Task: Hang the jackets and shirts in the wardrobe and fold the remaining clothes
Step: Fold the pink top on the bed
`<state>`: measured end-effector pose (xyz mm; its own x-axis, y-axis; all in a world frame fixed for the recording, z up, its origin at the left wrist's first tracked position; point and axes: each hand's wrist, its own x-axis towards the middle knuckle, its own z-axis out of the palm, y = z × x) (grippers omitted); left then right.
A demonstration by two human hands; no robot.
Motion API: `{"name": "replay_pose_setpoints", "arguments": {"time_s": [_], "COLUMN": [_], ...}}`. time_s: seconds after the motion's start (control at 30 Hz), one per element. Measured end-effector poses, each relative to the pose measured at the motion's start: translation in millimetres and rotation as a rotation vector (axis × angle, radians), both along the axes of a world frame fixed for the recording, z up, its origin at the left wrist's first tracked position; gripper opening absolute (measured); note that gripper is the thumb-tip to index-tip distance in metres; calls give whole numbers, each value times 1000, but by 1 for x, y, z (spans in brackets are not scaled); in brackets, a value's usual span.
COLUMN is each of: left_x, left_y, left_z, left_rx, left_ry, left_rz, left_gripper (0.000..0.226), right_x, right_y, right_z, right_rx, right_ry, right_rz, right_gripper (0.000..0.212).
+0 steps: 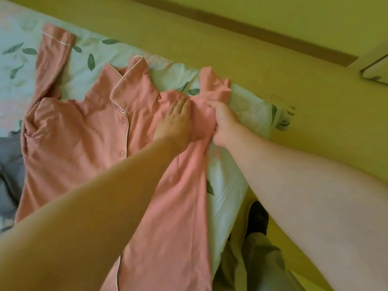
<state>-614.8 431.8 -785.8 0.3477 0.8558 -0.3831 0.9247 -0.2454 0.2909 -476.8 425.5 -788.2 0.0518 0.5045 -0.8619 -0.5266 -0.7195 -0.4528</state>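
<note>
A pink button-up shirt (79,135) with white piping lies front-up across the bed (109,51), collar toward the far edge. One sleeve stretches toward the upper left; the other sleeve bunches at the bed's right edge. My left hand (175,120) presses flat on the shirt's right shoulder area, fingers straight. Beside it, my right hand (223,124) grips the fabric at the shoulder seam, with the bunched sleeve rising above it.
The bedding is pale with a green leaf print. A grey garment (9,164) lies at the left edge, partly under the shirt. Yellowish floor (273,59) runs along the bed's right side, with my trouser legs (262,259) below.
</note>
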Motion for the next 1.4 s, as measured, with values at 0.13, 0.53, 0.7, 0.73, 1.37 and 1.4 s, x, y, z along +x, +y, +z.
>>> {"name": "replay_pose_setpoints", "arguments": {"time_s": [0.13,0.53,0.7,0.73,1.37,1.4], "left_x": [-2,21,46,54,172,171], "left_y": [9,13,9,7,-112,-110], "left_z": [-6,3,14,17,5,5], "left_rx": [-90,-177,-230,-222,-144,-192], "left_ry": [26,210,313,319,113,105], "left_rz": [51,83,176,205,-56,-51], "left_gripper": [129,133,135,131,90,96], "right_x": [27,135,183,194,249,239], "right_y": [2,-12,-26,-32,-113,-113], "right_z": [0,38,53,55,111,120], "right_rx": [135,363,292,247,110,142], "right_ry": [286,471,351,301,-568,-614], "right_rz": [-106,-583,-708,-731,-709,-705], "right_gripper": [53,18,35,40,18,13]}}
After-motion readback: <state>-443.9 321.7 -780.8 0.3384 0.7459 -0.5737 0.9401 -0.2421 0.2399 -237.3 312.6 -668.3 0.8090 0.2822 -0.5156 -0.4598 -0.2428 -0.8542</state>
